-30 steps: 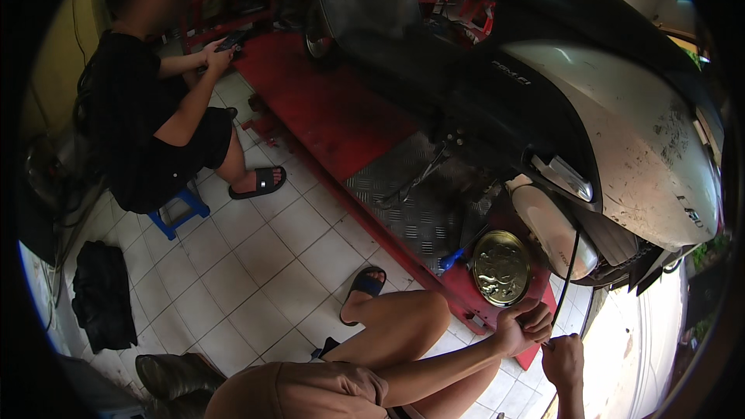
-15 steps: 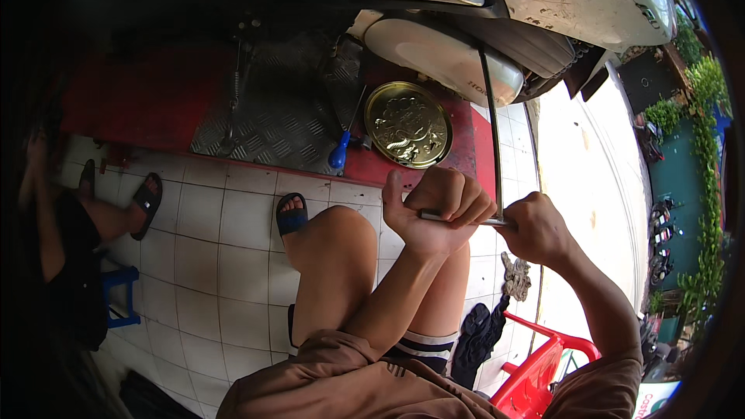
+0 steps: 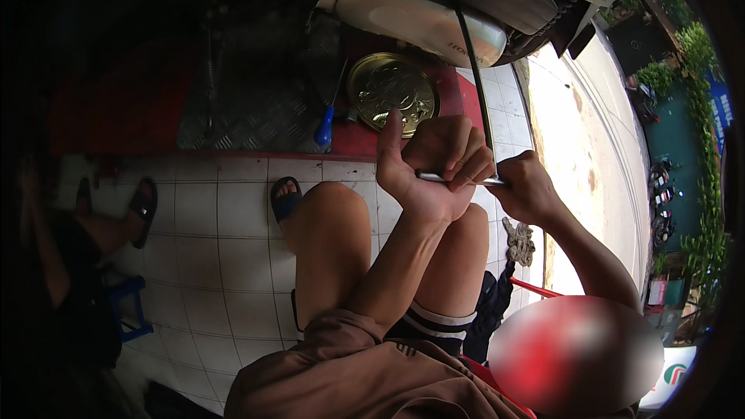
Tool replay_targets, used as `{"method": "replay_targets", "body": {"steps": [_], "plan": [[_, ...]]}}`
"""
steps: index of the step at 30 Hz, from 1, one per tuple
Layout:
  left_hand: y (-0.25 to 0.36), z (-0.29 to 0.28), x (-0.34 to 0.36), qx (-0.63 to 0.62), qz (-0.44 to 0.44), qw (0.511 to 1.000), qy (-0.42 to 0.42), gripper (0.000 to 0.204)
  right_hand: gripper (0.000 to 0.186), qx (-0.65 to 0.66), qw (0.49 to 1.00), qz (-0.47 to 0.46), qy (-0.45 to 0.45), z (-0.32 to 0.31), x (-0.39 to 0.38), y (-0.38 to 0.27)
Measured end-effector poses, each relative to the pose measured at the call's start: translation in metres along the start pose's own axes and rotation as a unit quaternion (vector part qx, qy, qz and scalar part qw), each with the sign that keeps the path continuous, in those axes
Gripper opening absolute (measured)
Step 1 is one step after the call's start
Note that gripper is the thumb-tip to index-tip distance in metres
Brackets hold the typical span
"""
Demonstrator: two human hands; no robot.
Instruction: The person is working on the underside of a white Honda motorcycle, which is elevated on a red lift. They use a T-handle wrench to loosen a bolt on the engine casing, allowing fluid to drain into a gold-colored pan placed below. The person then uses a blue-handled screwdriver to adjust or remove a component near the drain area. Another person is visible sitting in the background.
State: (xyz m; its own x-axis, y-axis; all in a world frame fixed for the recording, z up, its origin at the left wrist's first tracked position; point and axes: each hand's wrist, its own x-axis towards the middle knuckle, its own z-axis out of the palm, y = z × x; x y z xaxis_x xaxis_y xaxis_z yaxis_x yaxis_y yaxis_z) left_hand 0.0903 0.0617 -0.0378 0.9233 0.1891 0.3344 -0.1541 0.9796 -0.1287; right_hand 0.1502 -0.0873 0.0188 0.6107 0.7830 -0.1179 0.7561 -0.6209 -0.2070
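Observation:
Both my hands are on the crossbar of a long T-handle wrench (image 3: pixel 479 97). My left hand (image 3: pixel 431 167) curls its fingers loosely over the bar's left part, thumb sticking up. The right end is wrapped in my right hand (image 3: pixel 529 188), closed like a fist beside the shaft. From there the dark shaft runs up and away to the motorbike (image 3: pixel 419 23), reaching its pale, rounded cover; where the tip sits is hard to make out. Just beyond my left hand lies a round gold tray (image 3: pixel 361 81) with a raised pattern. A blue-handled screwdriver (image 3: pixel 325 126) rests left of it.
The red platform (image 3: pixel 116 112) has a dark tread plate (image 3: pixel 256 101), with a long metal tool (image 3: pixel 209 70) on it. Another person (image 3: pixel 70 264) sits at the left near a blue stool (image 3: pixel 133 306). A crumpled rag (image 3: pixel 518 242) lies on the tiled floor (image 3: pixel 248 264).
The view has shifted, so the motorbike, tray and platform appear higher. Both hands stay on the wrench; the left fingers look slightly looser, and my knees are farther apart.

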Motion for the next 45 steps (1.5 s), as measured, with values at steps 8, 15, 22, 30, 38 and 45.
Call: {"method": "replay_targets", "body": {"steps": [8,15,22,30,38,45], "plan": [[-0.003,0.007,-0.002,0.030,0.078,0.995,0.061,0.062,0.064,0.339,0.900,-0.100,-0.255,-0.025,0.017,0.042],[-0.017,0.028,-0.019,0.075,0.041,0.996,0.039,0.060,0.060,0.750,0.654,-0.057,-0.085,0.026,0.054,0.045],[-0.018,-0.012,-0.059,0.307,-0.035,0.945,0.105,0.054,0.026,0.866,0.483,0.105,-0.078,0.104,0.012,0.033],[0.082,-0.097,0.031,0.818,-0.377,0.382,0.208,0.041,0.017,0.907,0.399,0.123,-0.057,0.070,-0.029,0.069],[0.107,-0.225,0.093,0.949,-0.242,0.191,-0.061,0.019,0.017,0.859,0.476,0.172,0.074,0.070,-0.005,0.111],[0.066,-0.240,0.113,0.885,-0.357,0.196,-0.224,0.020,0.023,0.821,0.514,0.243,0.062,0.068,0.009,0.106]]}}
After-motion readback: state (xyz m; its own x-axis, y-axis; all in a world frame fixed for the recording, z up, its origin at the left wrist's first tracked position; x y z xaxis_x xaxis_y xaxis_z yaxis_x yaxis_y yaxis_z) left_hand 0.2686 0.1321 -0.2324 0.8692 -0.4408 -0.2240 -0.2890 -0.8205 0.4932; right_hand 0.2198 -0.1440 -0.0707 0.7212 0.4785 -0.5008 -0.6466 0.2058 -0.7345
